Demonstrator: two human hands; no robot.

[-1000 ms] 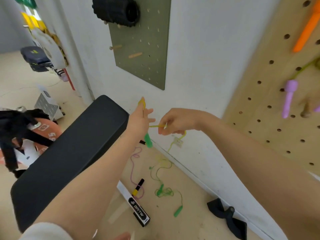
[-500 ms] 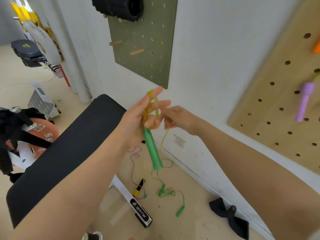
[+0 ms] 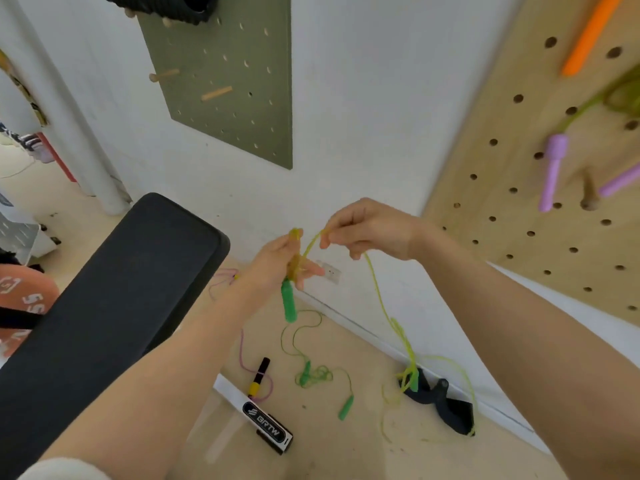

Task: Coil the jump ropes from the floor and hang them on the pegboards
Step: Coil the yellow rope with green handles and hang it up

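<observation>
While a thin, glossy yellow-green jump rope (image 3: 375,289) is trailing down toward the floor (image 3: 346,455), the left hand (image 3: 280,259) is gripping a small bundle of its loops with fingers curled round them, a smooth, rounded green handle (image 3: 288,304) hanging straight down below the palm. The right hand (image 3: 369,230) is pinching the cord between thumb and fingertips just beside the left hand, wrist bent, forearm reaching in from the lower right. From that pinch the cord is dropping in a wavy line to a loose tangle lying on a black strap (image 3: 446,407) by the baseboard. A second, darker green rope (image 3: 313,374) is lying in a knotted heap on the pale floor, its handle resting nearby, and a thin pink cord (image 3: 242,355) is curling beside a black-and-yellow handle (image 3: 259,375). A matte black padded bench (image 3: 114,296) is filling the lower left. On the white wall an olive pegboard (image 3: 235,84) is carrying round wooden pegs, while a light plywood pegboard (image 3: 540,209) on the right is holding lilac handles (image 3: 552,171) and an orange handle (image 3: 588,32), all smooth and cylindrical
</observation>
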